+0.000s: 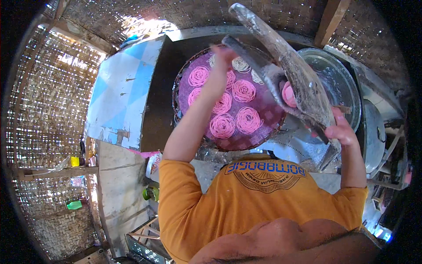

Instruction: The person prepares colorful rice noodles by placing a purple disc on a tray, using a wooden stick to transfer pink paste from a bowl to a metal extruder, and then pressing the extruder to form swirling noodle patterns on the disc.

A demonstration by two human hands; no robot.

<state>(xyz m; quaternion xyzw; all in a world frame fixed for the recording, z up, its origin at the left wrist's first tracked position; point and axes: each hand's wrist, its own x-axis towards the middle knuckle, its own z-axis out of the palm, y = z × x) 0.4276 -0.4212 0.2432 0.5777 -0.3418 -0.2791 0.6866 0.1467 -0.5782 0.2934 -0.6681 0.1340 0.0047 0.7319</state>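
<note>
A weathered wooden press (303, 81), made of two long arms, slants above the work surface. Pink dough (289, 94) shows in the opening between its arms. My right hand (342, 130) is closed around the press's near right end. Over the far part of a round tray (175, 94), my left hand (223, 56) is beside the far tip of the lower arm; its fingers are smeared, so I cannot tell whether they touch the wood. On the tray's purple surface lie several pink noodle nests (222, 126), with white noodle nests (241, 64) at the back, partly hidden.
A large metal basin (347, 70) stands at the right, behind the press. Further right is a round metal lid-like piece (373, 134). A blue-and-white checked panel (121, 88) is left of the tray. Woven bamboo walls (48, 97) enclose the space.
</note>
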